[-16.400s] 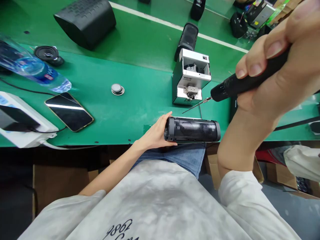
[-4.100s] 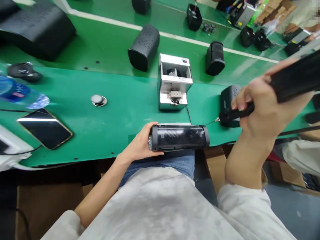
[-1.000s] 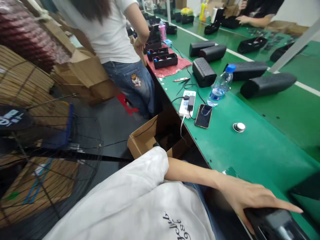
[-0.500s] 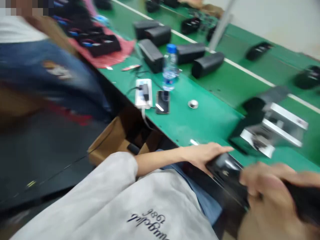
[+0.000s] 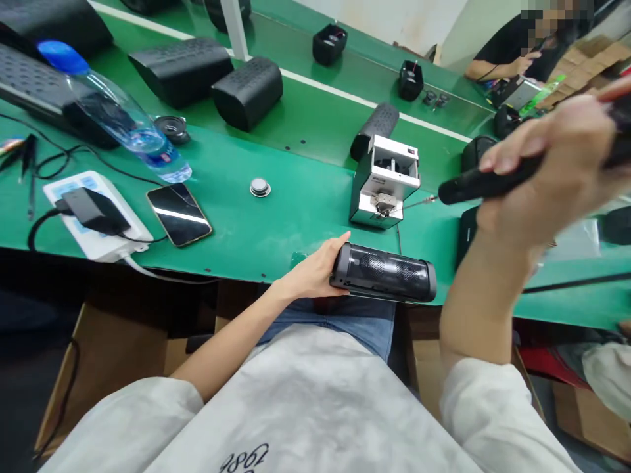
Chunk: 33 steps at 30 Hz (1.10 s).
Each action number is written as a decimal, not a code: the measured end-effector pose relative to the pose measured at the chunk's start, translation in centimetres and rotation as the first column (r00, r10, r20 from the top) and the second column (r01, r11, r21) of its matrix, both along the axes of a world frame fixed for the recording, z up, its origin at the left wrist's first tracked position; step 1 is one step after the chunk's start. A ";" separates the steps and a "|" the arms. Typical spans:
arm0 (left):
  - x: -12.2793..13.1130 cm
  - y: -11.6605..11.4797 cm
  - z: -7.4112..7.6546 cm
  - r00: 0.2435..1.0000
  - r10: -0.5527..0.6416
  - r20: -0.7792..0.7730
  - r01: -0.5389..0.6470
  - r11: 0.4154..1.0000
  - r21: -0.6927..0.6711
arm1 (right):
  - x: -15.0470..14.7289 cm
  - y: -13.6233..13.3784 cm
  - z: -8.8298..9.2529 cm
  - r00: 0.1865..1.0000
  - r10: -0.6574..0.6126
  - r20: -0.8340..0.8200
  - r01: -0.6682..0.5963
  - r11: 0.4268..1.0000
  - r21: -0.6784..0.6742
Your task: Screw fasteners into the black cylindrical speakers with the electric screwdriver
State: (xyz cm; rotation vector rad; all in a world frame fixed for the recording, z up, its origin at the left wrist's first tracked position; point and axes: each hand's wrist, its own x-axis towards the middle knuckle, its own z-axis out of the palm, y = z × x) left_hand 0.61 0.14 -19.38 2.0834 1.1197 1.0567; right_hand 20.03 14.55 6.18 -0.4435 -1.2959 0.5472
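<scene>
My left hand (image 5: 315, 272) grips the left end of a black cylindrical speaker (image 5: 384, 280) lying at the near edge of the green bench (image 5: 296, 217). Raised at the right, my right hand (image 5: 552, 164) is closed round a black electric screwdriver (image 5: 486, 184). The screwdriver's thin bit (image 5: 419, 202) points left at the front of a small white screw feeder (image 5: 387, 180) standing behind the speaker.
A phone (image 5: 179, 213), a white power strip with a plug (image 5: 93, 213), a water bottle (image 5: 113, 112) and a small round metal part (image 5: 259, 188) lie to the left. Several black speaker housings (image 5: 246, 92) sit on the belt behind. Another person (image 5: 522, 46) works at the far right.
The view has swung back from the aisle and a standing person at the left to the bench. My right hand with the screwdriver has risen toward the feeder. My left hand still holds the speaker.
</scene>
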 end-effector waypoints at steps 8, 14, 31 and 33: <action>-0.1 -0.1 0.3 1.000 -0.009 0.014 0.009 1.000 -0.021 | -1.6 5.4 -3.9 0.967 -0.078 0.242 0.076 0.997 0.014; -0.1 0.0 0.3 1.000 -0.017 0.018 0.017 0.999 -0.032 | -1.8 5.7 -4.6 0.967 -0.084 0.241 0.098 0.994 -0.050; 0.1 0.1 -0.2 0.998 0.015 0.054 -0.014 1.000 -0.023 | -1.0 3.3 -3.2 0.981 0.017 0.194 -0.016 1.000 -0.007; 0.1 0.2 -0.4 0.999 0.010 0.053 -0.009 1.000 -0.005 | 0.8 1.8 -2.4 0.991 0.082 0.110 -0.082 0.997 -0.010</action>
